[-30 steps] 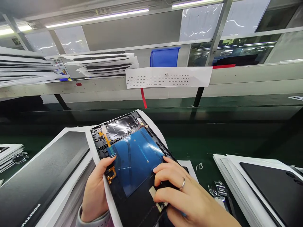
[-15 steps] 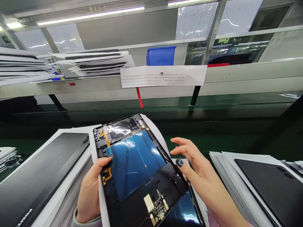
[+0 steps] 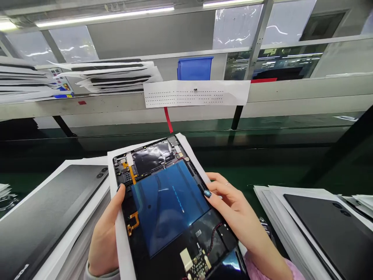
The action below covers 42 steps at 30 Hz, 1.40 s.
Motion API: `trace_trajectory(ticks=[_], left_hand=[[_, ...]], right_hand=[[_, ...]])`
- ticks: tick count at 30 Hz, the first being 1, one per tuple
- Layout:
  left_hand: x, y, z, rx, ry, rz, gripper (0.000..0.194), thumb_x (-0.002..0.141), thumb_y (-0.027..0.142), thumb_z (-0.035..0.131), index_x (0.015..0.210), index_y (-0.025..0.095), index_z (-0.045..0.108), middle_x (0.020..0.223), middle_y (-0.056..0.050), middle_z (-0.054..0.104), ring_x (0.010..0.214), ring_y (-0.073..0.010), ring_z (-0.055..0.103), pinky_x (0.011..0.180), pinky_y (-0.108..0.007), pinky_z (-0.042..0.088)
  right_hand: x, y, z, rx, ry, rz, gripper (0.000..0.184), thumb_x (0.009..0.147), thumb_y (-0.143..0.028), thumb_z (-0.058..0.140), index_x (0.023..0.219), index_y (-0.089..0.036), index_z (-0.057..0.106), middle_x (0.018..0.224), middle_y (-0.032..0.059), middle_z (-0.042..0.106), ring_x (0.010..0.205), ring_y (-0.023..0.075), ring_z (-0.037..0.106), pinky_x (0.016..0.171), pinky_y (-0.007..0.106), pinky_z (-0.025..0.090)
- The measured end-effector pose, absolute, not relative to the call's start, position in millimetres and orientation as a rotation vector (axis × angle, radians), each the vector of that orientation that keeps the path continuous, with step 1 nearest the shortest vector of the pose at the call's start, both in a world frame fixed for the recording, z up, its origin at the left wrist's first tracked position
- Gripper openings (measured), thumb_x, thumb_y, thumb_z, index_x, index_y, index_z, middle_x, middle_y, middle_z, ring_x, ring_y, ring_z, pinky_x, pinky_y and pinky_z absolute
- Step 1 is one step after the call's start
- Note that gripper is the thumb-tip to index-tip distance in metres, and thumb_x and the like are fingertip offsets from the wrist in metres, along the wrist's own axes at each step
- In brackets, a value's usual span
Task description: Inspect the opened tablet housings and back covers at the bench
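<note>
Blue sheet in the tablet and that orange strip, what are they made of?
The blue sheet looks like glossy plastic film; light glints off it in streaks. The orange strip seems thin, bendy plastic, dull-finished, but too small to tell.

Quick count: one left hand [image 3: 106, 229], one right hand [image 3: 236, 206], one opened tablet [image 3: 170, 206], two black tablet backs [image 3: 52, 198] [image 3: 323, 233], one blue bin [image 3: 194, 69], one dotted paper sheet [image 3: 195, 93], two paper-wrapped stacks [image 3: 113, 76] [image 3: 20, 81] on the shelf.
</note>
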<state>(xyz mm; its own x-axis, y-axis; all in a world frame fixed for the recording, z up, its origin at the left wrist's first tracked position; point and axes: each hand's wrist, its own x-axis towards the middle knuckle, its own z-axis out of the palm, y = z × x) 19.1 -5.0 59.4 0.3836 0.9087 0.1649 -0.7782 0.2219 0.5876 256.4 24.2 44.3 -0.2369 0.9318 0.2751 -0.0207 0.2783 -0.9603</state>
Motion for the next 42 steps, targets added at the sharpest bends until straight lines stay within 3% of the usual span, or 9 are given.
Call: trace_trajectory(ticks=[3,5,9,14,19,24,33,38,42], left_hand=[[11.0,-7.1,59.6,0.668,0.29,1.045,0.046,0.096,0.053,0.049,0.13,0.029,0.069,0.133,0.001,0.071,0.145,-0.0307,0.041,0.121,-0.047,0.03],[6.8,-9.4,59.2,0.656,0.39,1.005,0.053,0.095,0.061,0.047,0.129,0.027,0.07,0.132,-0.001,0.071,0.145,-0.0328,0.041,0.12,-0.049,0.031],[12.5,-8.7,60.0,0.666,0.452,1.068,0.059,0.094,0.058,0.049,0.142,0.023,0.058,0.13,-0.005,0.073,0.14,-0.0361,0.048,0.115,-0.052,0.038],[23.8,-0.1,58.8,0.751,0.466,1.167,0.061,0.09,0.056,0.058,0.143,0.026,0.057,0.126,-0.006,0.074,0.133,-0.0379,0.056,0.11,-0.05,0.045],[23.4,-1.5,56.8,0.722,0.48,1.054,0.062,0.087,0.062,0.057,0.134,0.024,0.066,0.121,-0.008,0.076,0.129,-0.0402,0.059,0.107,-0.051,0.047],[31.0,-5.7,59.4,0.651,0.422,0.979,0.057,0.084,0.06,0.063,0.129,0.026,0.07,0.12,-0.007,0.077,0.125,-0.0403,0.062,0.107,-0.053,0.047],[33.6,-8.3,49.5,0.593,0.524,0.951,0.058,0.082,0.06,0.069,0.127,0.023,0.071,0.12,-0.008,0.076,0.129,-0.0399,0.058,0.111,-0.05,0.044],[26.5,-12.6,46.8,0.89,0.742,1.209,0.042,0.086,0.038,0.072,0.127,0.03,0.071,0.129,-0.002,0.073,0.135,-0.0333,0.052,0.113,-0.04,0.041],[23.9,-13.2,46.0,1.142,0.694,1.144,0.066,0.086,0.023,0.073,0.146,0.036,0.05,0.135,-0.002,0.069,0.128,-0.0317,0.058,0.103,-0.04,0.049]], right_hand=[[257.4,23.3,43.0,-0.878,-1.513,1.13,0.02,0.093,-0.04,0.064,0.084,-0.026,0.075,0.126,0.0047,0.062,0.101,0.0223,0.064,0.089,0.032,0.05],[258.4,24.1,41.1,-0.885,-1.422,1.211,0.017,0.09,-0.041,0.069,0.1,-0.028,0.071,0.127,0.0048,0.063,0.094,0.0212,0.067,0.083,0.032,0.054],[260.9,29.4,39.3,-0.839,-1.129,1.528,0.067,0.078,-0.038,0.082,0.136,-0.034,0.049,0.124,0.0049,0.068,0.083,0.0194,0.072,0.074,0.032,0.059],[265.2,36.5,39.3,-0.788,-1.104,1.869,0.045,0.079,-0.039,0.081,0.12,-0.022,0.07,0.099,0.0072,0.078,0.085,0.0237,0.075,0.071,0.028,0.059],[273.3,37.4,38.2,-0.8,-1.201,1.901,0.031,0.078,-0.04,0.084,0.102,-0.021,0.079,0.085,0.0055,0.08,0.07,0.0207,0.075,0.063,0.025,0.059],[273.7,32.2,41.8,-0.942,-1.214,1.711,0.043,0.077,-0.041,0.084,0.115,-0.023,0.076,0.093,0.0071,0.081,0.077,0.0247,0.076,0.061,0.027,0.06],[270.2,17.1,51.8,-1.02,-1.139,1.544,0.053,0.079,-0.044,0.081,0.127,-0.024,0.07,0.083,0.0064,0.082,0.061,0.0256,0.075,0.059,0.034,0.061],[275.6,13.8,54.5,-1.042,-1.121,1.455,0.052,0.077,-0.045,0.083,0.124,-0.024,0.072,0.087,0.006,0.082,0.066,0.0274,0.076,0.061,0.035,0.062],[280.2,13.7,55.6,-1.038,-1.08,1.421,0.046,0.075,-0.043,0.085,0.117,-0.024,0.075,0.087,0.0051,0.082,0.069,0.027,0.076,0.061,0.033,0.062]])
